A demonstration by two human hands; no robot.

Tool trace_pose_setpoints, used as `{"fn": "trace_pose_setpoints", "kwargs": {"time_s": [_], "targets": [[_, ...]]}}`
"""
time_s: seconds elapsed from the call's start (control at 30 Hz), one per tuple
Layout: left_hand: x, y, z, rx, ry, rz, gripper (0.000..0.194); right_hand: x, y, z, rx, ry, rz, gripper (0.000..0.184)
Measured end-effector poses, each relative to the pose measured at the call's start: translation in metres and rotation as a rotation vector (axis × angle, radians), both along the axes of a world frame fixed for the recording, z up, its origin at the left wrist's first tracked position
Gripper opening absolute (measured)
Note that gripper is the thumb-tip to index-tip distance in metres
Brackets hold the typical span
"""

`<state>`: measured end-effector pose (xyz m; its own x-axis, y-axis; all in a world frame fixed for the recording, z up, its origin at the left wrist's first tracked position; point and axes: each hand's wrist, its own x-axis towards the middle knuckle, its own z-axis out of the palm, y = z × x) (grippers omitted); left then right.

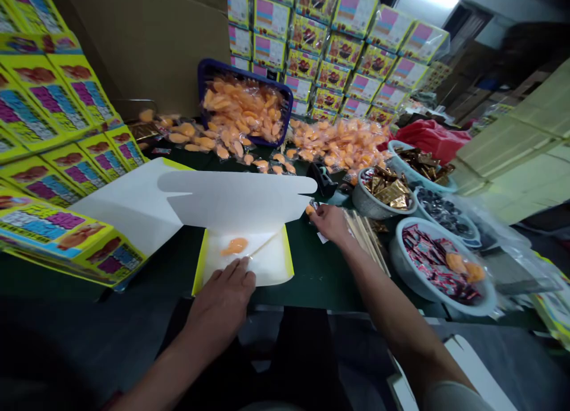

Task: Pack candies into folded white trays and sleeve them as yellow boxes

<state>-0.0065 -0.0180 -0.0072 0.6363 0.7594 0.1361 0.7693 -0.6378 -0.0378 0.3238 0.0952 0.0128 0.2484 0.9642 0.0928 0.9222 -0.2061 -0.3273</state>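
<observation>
An open cardboard box (pixel 289 253), white inside with yellow edges, lies before me with its lid raised. Inside it are an orange molded piece (pixel 235 246) and a thin wooden stick (pixel 265 244). My left hand (pixel 227 295) rests over the box's front side, fingers stretched out and fingertips close to the stick's near end. To the right of the box, my right hand (pixel 332 222) is closed in a pinch on a small orange piece (pixel 310 209). Part of a small dark-and-white packet shows by those fingers; whether it is held I cannot tell.
A blue basket (pixel 289 96) of wrapped orange pieces stands behind, more heaped beside it. At right are a bowl of gold packets (pixel 374 208), a bowl of red-black sachets (pixel 403 262) and wooden sticks (pixel 367 239). Printed boxes (pixel 57 96) stack left; a black tape dispenser (pixel 324 180) sits behind my right hand.
</observation>
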Motion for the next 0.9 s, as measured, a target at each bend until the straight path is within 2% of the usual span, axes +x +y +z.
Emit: {"fn": "trace_pose_setpoints", "kwargs": {"time_s": [0.13, 0.23, 0.37, 0.47, 0.53, 0.63, 0.8, 0.9], "targets": [[0.001, 0.003, 0.0, 0.012, -0.012, -0.026, 0.034, 0.02, -0.033, 0.006, 0.046, 0.121, -0.009, 0.032], [0.002, 0.005, -0.001, 0.011, -0.03, -0.025, 0.032, 0.022, -0.061, 0.014, 0.087, 0.247, -0.015, 0.032], [0.004, 0.0, 0.005, -0.03, -0.041, -0.013, 0.031, -0.008, -0.106, 0.035, 0.208, 0.667, 0.051, 0.034], [0.005, -0.004, 0.01, -0.058, -0.023, -0.013, 0.031, -0.039, -0.133, 0.051, 0.154, 0.78, 0.161, 0.05], [0.006, -0.005, 0.013, -0.06, -0.003, -0.011, 0.031, -0.06, -0.139, 0.056, 0.116, 0.711, 0.225, 0.04], [0.005, -0.006, 0.014, -0.053, -0.001, -0.018, 0.028, -0.09, -0.128, 0.054, 0.081, 0.493, 0.292, 0.023], [0.007, -0.006, 0.012, -0.064, -0.044, -0.033, 0.028, -0.132, -0.094, 0.045, -0.104, -0.056, 0.34, 0.024], [0.008, -0.005, 0.01, -0.096, -0.055, -0.017, 0.03, -0.145, -0.079, 0.041, -0.236, -0.266, 0.478, 0.03]]}}
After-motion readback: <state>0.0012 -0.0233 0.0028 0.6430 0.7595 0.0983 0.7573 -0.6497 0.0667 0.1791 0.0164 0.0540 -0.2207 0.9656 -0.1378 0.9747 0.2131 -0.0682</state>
